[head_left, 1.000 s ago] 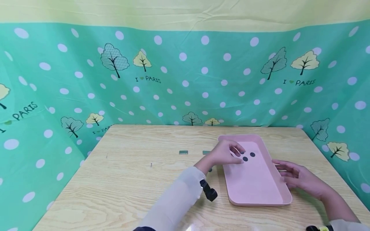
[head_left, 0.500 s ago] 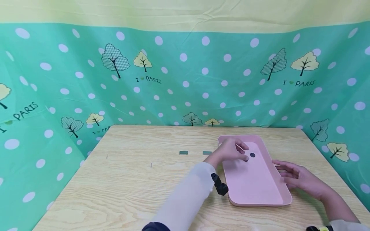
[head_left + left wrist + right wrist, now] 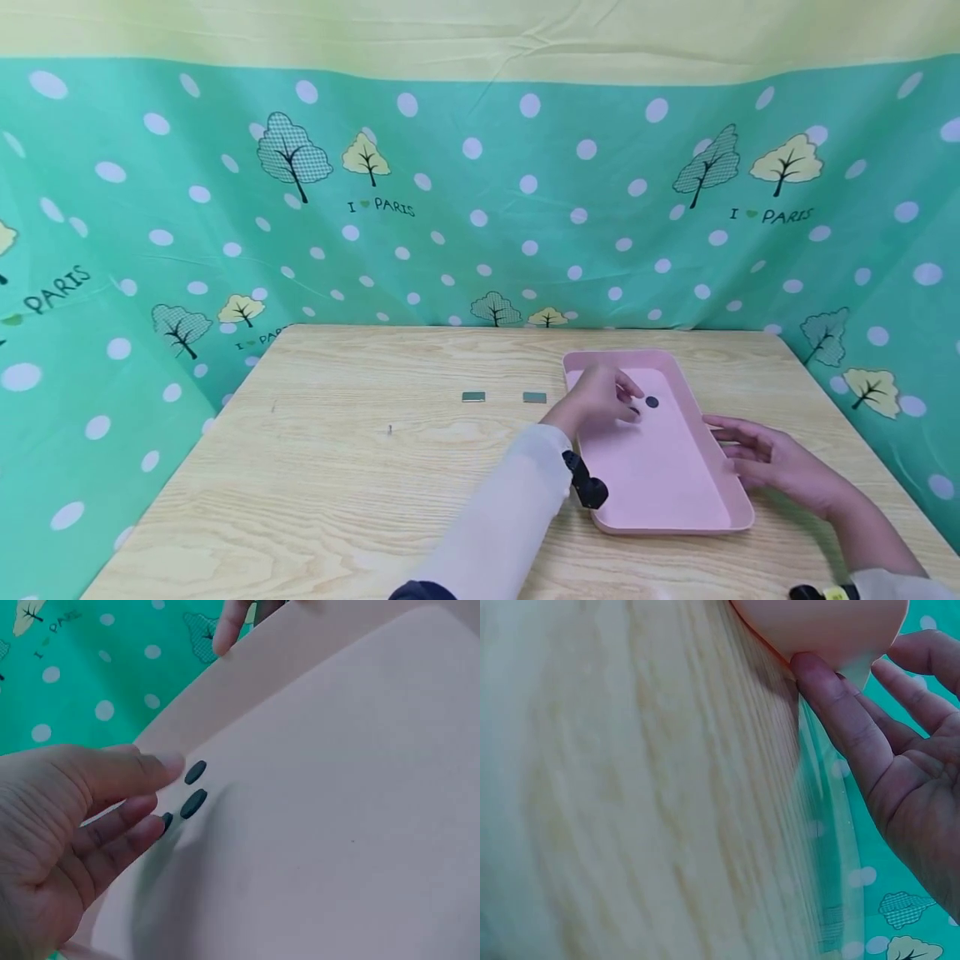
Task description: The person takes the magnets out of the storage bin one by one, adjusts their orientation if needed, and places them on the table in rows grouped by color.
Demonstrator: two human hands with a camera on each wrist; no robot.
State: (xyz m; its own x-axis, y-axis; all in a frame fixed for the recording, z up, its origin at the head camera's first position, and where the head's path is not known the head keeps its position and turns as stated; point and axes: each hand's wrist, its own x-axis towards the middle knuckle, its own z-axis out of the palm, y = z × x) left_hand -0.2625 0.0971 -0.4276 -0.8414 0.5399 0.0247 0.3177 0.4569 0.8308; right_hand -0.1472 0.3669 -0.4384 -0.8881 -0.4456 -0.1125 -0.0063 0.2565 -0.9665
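Note:
A shallow pink tray [image 3: 660, 487] sits at the right of the table. My left hand [image 3: 596, 396] is low over its far left part, thumb and fingertips apart and loosely bent. Small black discs [image 3: 193, 803] lie on the tray floor by those fingers; the left wrist view shows three, the nearest partly behind a fingertip. In the head view one disc [image 3: 652, 402] lies fully visible beyond the hand. My right hand [image 3: 783, 462] touches the tray's right outer wall, its thumb [image 3: 821, 682] against the side and the other fingers spread along it.
Two small grey-green rectangular pieces [image 3: 473, 397] lie left of the tray on the wooden table [image 3: 300, 492]. A tiny mark or bit [image 3: 390, 430] shows farther left. A green dotted cloth [image 3: 450, 192] hangs behind and around the table.
My left hand has moved slightly right over the tray, and its forearm has followed. A dark disc on the table by the left wrist is now out of sight. The right hand stays against the tray.

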